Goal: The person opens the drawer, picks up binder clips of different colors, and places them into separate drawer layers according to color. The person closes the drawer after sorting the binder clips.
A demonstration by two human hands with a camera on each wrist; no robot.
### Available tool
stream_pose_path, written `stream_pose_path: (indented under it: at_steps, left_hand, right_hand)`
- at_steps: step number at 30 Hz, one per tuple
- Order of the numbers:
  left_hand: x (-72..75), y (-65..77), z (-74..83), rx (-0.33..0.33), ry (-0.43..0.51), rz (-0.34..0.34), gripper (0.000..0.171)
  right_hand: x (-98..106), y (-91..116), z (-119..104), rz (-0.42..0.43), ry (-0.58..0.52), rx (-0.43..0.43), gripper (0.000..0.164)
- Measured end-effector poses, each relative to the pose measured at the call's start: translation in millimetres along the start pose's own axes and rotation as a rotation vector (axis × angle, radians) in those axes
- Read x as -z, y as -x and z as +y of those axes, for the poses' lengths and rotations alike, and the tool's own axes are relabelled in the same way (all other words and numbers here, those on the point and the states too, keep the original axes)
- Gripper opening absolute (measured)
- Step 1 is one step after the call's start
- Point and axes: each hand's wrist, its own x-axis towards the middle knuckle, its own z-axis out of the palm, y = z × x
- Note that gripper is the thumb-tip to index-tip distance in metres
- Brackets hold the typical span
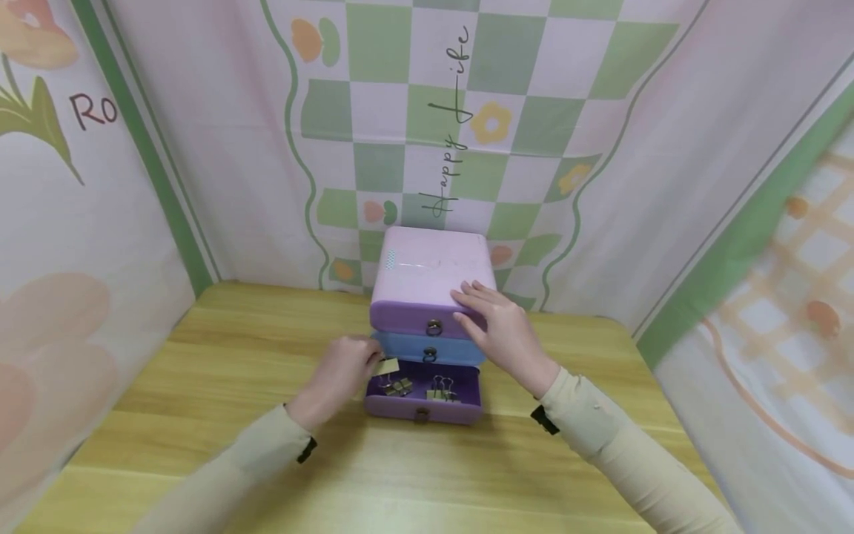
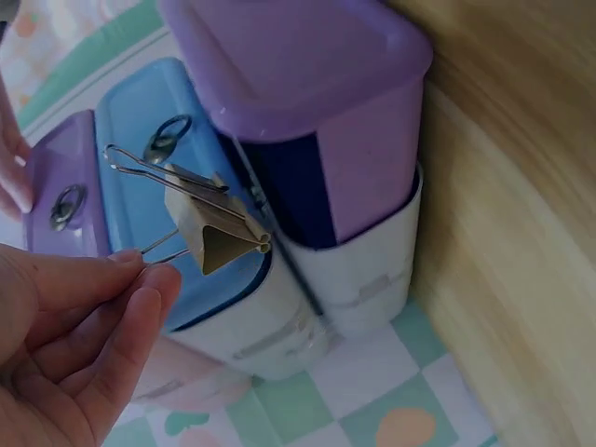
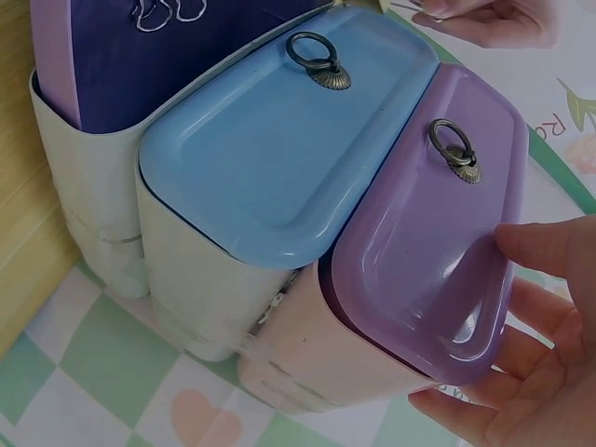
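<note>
A small drawer cabinet (image 1: 437,259) has a purple top drawer (image 3: 419,242), a blue middle drawer (image 3: 251,140) and a purple bottom drawer (image 1: 400,408) that is pulled out. My left hand (image 1: 340,374) pinches a binder clip (image 2: 219,228) by one wire handle, at the left side of the open drawer. Several gold binder clips (image 1: 440,391) lie inside that drawer. On the cabinet's upper right edge rests my right hand (image 1: 507,334), its thumb touching the top drawer's front and its fingers over the top and side.
The cabinet stands on a wooden table (image 1: 267,334) against a checked green and white cloth (image 1: 440,111). Ring pulls (image 3: 321,60) stick out from the drawer fronts. More printed cloth (image 1: 767,334) hangs at both sides.
</note>
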Motion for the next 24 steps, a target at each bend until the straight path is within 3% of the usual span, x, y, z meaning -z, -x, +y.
stream_pose_path:
  at_steps: [17, 24]
  left_hand:
    - [-26.8, 1.1, -0.1, 0.005, 0.042, -0.033, 0.022]
    - [-31.3, 0.1, 0.8, 0.024, 0.051, -0.084, 0.024]
  right_hand:
    - [1.1, 0.6, -0.6, -0.025, 0.009, -0.020, 0.037]
    - [1.1, 0.8, -0.4, -0.020, 0.005, -0.016, 0.037]
